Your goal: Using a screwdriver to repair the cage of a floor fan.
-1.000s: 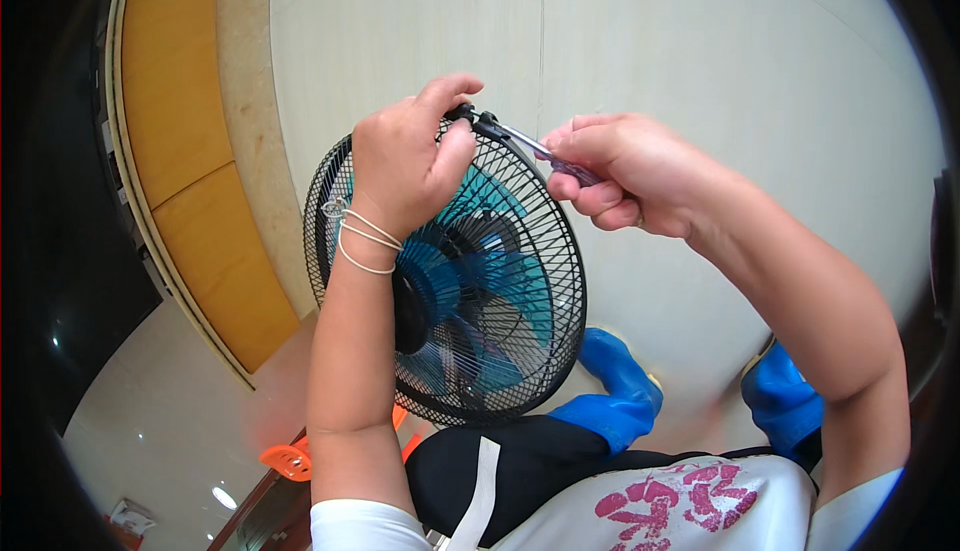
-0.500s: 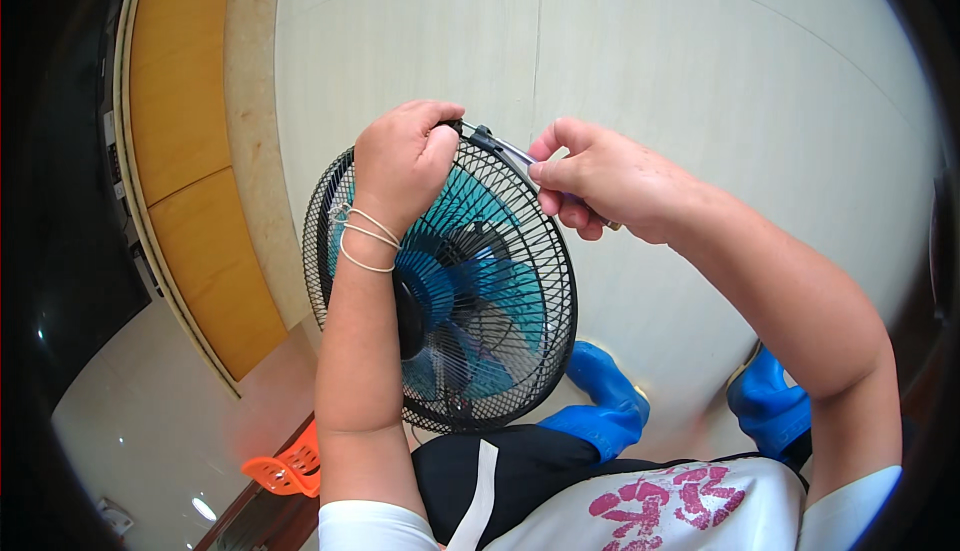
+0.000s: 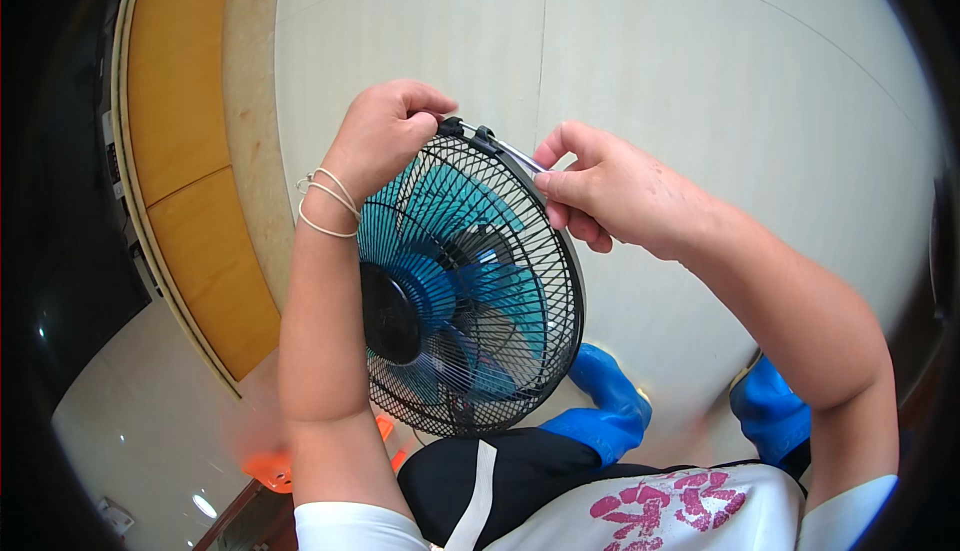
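Observation:
A round fan (image 3: pixel 470 291) with a black wire guard and blue blades stands tilted in front of me, its rim facing up. My left hand (image 3: pixel 385 136) grips the top edge of the guard near a small black clip (image 3: pixel 470 133). My right hand (image 3: pixel 610 191) pinches a thin metal tool (image 3: pixel 520 156) whose tip touches that clip on the rim. Thin bands circle my left wrist.
Pale floor tiles (image 3: pixel 700 71) spread beyond the fan. A yellow wooden panel (image 3: pixel 185 151) runs along the left. Blue shoes (image 3: pixel 605 411) show below the fan, and an orange object (image 3: pixel 275 469) lies at the lower left.
The fan and both hands have shifted slightly lower and toward me in view. My right hand stays at the rim clip with the thin tool; my left hand keeps its grip on the guard.

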Demonstrator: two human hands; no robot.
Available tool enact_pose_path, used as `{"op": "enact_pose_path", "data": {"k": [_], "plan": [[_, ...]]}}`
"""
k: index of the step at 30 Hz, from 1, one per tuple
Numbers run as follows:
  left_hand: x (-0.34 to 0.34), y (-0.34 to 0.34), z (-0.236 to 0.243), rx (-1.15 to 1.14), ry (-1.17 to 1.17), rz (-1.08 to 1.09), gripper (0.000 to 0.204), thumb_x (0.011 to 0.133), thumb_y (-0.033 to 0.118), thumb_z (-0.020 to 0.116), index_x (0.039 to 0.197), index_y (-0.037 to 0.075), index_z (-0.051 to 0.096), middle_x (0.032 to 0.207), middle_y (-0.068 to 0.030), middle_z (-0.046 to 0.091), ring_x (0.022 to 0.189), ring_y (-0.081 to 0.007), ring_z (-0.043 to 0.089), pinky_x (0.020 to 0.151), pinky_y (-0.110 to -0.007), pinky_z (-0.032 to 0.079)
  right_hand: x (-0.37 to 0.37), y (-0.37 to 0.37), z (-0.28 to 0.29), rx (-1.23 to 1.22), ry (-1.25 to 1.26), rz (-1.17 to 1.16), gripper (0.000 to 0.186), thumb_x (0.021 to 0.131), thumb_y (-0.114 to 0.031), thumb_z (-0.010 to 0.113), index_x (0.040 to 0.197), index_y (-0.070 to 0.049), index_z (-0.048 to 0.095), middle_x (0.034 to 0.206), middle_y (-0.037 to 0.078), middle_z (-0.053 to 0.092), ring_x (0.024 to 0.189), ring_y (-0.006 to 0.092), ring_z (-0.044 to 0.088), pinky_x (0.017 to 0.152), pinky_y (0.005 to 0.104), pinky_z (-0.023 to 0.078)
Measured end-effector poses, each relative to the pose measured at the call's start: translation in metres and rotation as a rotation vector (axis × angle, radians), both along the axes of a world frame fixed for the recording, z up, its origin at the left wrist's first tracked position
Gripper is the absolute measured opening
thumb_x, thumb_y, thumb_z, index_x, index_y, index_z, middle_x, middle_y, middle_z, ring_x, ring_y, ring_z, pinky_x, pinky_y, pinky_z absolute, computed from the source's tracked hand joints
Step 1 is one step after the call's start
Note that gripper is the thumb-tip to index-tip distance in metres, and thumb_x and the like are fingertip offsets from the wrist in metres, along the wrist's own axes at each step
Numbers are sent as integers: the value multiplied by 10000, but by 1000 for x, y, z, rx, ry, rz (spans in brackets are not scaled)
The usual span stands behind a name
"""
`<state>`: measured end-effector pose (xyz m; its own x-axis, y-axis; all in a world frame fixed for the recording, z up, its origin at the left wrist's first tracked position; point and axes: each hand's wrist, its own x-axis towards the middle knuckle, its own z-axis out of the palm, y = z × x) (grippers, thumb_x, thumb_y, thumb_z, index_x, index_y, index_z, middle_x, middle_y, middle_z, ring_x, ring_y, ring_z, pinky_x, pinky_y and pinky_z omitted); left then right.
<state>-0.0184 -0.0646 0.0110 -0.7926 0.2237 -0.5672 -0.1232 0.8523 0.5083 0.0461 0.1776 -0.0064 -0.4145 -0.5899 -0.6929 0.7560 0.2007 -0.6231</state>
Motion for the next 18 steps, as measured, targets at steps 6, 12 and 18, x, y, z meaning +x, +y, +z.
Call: {"op": "enact_pose_path", "data": {"k": [6,12,18], "plan": [[-4,-9,-3,-1,8,-190,278,866,64,488,1036,-38,683,1002,-72,693,920,-157,631,850,-295,499,4,-2,-5,-31,-22,-53,180,950,-150,489,1061,-9,498,710,39,578,513,94,483,463,264,371],[-5,-3,0,20,-146,-152,261,890,113,507,1034,-25,676,933,-72,698,904,-149,626,855,-283,490,14,2,-10,-51,-59,-94,187,944,-149,497,1065,-8,488,710,33,554,517,91,472,462,259,363],[-2,-7,-11,-155,-40,-191,317,903,217,482,1016,6,688,934,-105,702,884,-198,643,838,-313,496,23,5,-16,-99,-101,-143,207,954,-159,506,1103,-17,484,730,24,553,547,86,480,480,253,382]]}}
